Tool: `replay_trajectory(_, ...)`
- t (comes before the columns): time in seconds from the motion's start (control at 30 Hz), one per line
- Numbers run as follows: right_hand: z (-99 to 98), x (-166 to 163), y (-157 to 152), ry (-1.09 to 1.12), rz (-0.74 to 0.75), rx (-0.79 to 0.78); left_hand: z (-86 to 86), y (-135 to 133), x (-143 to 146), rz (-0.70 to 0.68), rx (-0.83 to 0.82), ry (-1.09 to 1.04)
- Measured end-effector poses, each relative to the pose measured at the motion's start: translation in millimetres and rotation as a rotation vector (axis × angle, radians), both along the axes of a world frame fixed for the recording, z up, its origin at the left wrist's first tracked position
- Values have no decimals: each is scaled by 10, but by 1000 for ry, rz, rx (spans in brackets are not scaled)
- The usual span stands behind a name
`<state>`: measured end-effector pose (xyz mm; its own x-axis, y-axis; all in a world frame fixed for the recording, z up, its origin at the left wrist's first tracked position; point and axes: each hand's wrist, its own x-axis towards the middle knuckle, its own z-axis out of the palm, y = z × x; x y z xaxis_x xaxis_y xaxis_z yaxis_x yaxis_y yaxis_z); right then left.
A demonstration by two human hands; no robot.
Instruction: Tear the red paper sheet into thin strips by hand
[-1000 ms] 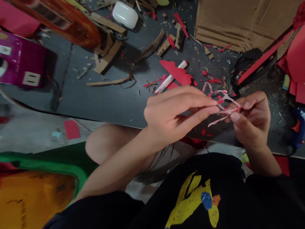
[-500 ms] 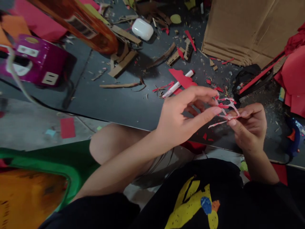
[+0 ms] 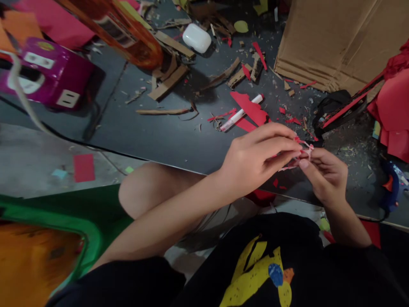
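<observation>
Between my two hands, over the front edge of the dark table, is a thin red-and-white paper cutout (image 3: 309,149) with narrow, lacy strips. My left hand (image 3: 258,157) pinches its left part, the fingers drawn together and covering much of it. From the right, my right hand (image 3: 329,175) grips the other side between thumb and bent fingers. A white marker (image 3: 238,116) with a red end lies just beyond my left hand, with a jagged red paper scrap (image 3: 249,106) across it.
A cardboard sheet (image 3: 338,38) stands at the back right, with red paper (image 3: 396,106) beside it. To the left are a purple power box (image 3: 60,72), an orange bottle (image 3: 140,47) and a white earbud case (image 3: 197,38). A blue glue gun (image 3: 392,187) lies far right. Cardboard scraps litter the table (image 3: 153,140).
My left fingers have closed in on the cutout, hiding more of it. My right hand has shifted left, nearer to the left one. The view has moved slightly.
</observation>
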<state>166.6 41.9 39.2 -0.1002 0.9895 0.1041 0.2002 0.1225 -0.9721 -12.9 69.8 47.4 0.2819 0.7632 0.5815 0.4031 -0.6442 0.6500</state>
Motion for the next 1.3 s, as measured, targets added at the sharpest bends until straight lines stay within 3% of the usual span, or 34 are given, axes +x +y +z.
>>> replay_trajectory(0.2, -53, -14, -20, -142, -85, 141, -50, 42, -5, 89, 346, 174)
replay_trajectory(0.4, -72, 20, -42, -153, -23, 127, -34, 5, -8, 133, 294, 261)
replay_trajectory(0.6, -35, -17, -56, -108, -45, 79, -51, 1, 12, 59, 180, 102)
replay_trajectory(1.0, -50, -7, -48, -47, -18, 18, -88, -8, 14, 57, 255, 161)
replay_trajectory(1.3, 2, 19, -45, -156, 23, 168, -59, 13, 3, 85, 337, 230)
